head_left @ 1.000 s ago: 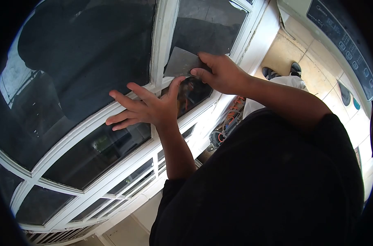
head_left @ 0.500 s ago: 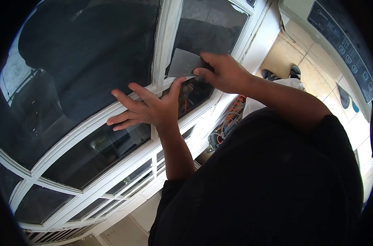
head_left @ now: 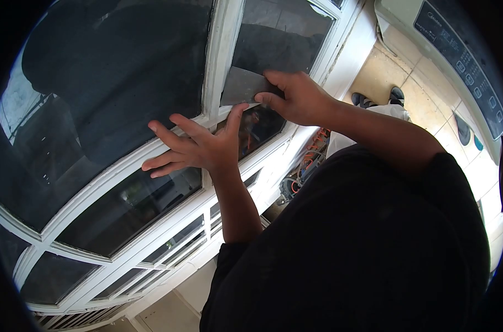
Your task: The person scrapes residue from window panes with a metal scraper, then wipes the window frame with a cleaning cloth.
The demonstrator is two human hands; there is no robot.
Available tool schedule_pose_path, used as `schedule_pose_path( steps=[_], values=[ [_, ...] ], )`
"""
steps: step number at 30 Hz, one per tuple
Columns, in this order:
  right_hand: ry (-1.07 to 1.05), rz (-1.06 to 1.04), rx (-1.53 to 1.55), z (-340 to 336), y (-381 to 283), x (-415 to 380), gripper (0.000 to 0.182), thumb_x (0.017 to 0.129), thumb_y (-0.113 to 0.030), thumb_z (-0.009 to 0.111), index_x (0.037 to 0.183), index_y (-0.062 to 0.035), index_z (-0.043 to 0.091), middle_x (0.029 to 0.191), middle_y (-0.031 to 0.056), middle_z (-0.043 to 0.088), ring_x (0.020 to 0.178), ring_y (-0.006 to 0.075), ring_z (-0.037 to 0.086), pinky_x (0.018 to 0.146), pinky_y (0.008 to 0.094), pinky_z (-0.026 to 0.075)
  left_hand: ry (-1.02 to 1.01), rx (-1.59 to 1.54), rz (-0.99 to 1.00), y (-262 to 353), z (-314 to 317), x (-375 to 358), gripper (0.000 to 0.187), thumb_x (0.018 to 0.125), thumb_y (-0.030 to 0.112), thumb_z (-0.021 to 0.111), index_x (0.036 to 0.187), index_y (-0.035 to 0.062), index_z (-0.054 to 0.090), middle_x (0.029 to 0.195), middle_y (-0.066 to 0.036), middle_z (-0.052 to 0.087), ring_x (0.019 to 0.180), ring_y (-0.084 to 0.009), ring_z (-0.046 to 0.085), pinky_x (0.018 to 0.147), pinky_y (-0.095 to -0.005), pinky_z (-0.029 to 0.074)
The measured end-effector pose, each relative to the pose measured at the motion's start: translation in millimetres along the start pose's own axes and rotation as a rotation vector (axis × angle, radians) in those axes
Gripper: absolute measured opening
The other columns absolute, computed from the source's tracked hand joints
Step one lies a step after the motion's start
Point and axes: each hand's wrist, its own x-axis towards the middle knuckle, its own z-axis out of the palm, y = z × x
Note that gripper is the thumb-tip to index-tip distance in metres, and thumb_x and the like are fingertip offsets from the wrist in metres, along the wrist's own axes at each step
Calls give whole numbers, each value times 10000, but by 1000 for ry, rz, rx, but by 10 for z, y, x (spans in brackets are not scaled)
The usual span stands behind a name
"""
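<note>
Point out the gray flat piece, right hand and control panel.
Gray flat piece (head_left: 242,87): head view, middle of its face.
Right hand (head_left: 304,100): head view, back of the hand.
Control panel (head_left: 464,66): head view, among its buttons.

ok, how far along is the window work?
Done: the glass pane looks seated in the white frame; no finished stretch stands out.
In hand: right hand grips a flat grey sheet at the pane's corner, left hand spread over the frame.
Left, probably: the whitish residue at the pane's far edge. Overall share: can't tell.
</note>
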Motion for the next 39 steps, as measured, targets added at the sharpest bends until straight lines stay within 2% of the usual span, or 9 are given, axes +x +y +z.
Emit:
schedule_pose_path(
  steps=[6,10,16,19,21,22,34,36,39],
  values=[
    [-46,32,52,-17,43,4,330,939,-316,624,1062,-15,568,760,183,663,657,259,701,622,373,527,1,-4,8,-11,-17,3,1313,573,952,490,1553,168,104,1558,-218,163,1370,-605,-156,967,-778,-117],
    [-10,2,-4,-12,0,-7,316,938,-307,627,1057,-20,569,750,183,660,656,262,700,615,372,523,14,-19,15,-8,-2,-4,1335,563,948,509,1553,157,89,1559,-231,157,1372,-602,-156,964,-779,-116],
    [-5,29,89,17,59,-1,283,936,-285,633,1012,-20,567,750,180,661,658,252,701,608,369,520,15,-18,4,-10,0,-3,1354,551,947,520,1553,145,88,1562,-237,148,1375,-596,-158,963,-779,-116],
    [-12,26,118,11,51,0,285,938,-287,631,981,-16,557,752,174,665,653,243,704,600,362,524,9,-16,3,0,-3,0,1356,550,947,521,1553,142,90,1562,-237,148,1377,-594,-158,963,-779,-114],
    [7,64,145,-34,10,-6,243,912,-208,672,910,2,550,716,162,634,626,185,620,589,346,465,4,-5,-1,-4,-5,4,1358,550,946,524,1553,141,90,1563,-237,148,1378,-593,-158,963,-780,-113],
    [6,62,144,-28,-4,-5,243,912,-208,672,910,2,550,716,162,634,626,185,620,589,346,465,6,-3,-3,-4,-2,2,1359,548,946,524,1553,141,89,1562,-239,149,1377,-593,-159,963,-780,-112],
    [23,27,112,-9,24,-8,244,911,-211,671,910,1,550,708,161,629,625,207,620,600,350,469,24,-14,15,-20,9,4,1389,548,946,526,1554,136,14,1572,-262,101,1379,-586,-168,967,-770,-127],
    [16,-11,52,7,54,1,285,933,-298,635,970,-24,570,708,159,648,653,277,684,604,383,503,23,-16,17,-9,9,7,1392,549,946,525,1553,135,6,1573,-263,98,1380,-584,-170,966,-769,-129],
    [-7,20,68,-21,41,6,278,933,-293,636,949,-25,566,706,155,646,659,267,689,604,378,505,20,-15,12,-29,12,-1,1384,555,946,517,1553,133,11,1575,-261,96,1380,-586,-167,967,-769,-129]
  ],
)
